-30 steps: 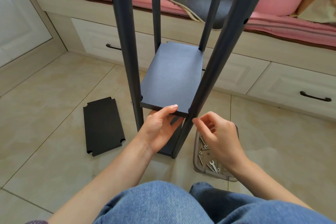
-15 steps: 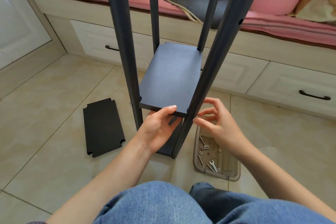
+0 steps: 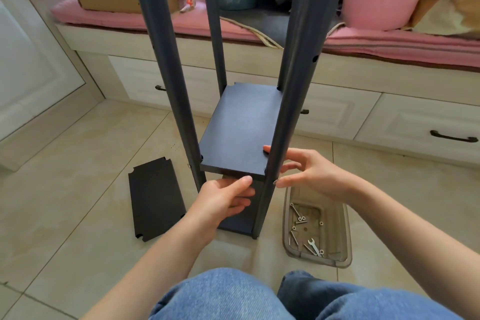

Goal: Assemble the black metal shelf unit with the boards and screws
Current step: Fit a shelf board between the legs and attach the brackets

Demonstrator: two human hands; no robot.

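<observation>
Between spread right hand (image 3: pixel 310 171) and gripping left hand (image 3: pixel 223 196), shelf board (image 3: pixel 240 130) edge.

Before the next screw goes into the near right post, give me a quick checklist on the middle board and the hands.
1. Middle board sits between all four posts: ok.
2. Left hand supports the board's near edge from below, thumb on the edge: ok.
3. Right hand at the near right post, fingers spread around it: ok.
4. Screw in the right hand: cannot tell.
5. Spare screws and wrench lie in the tray beside the post: ok.
6. Spare board lies flat on the floor, apart from the frame: ok.
</observation>
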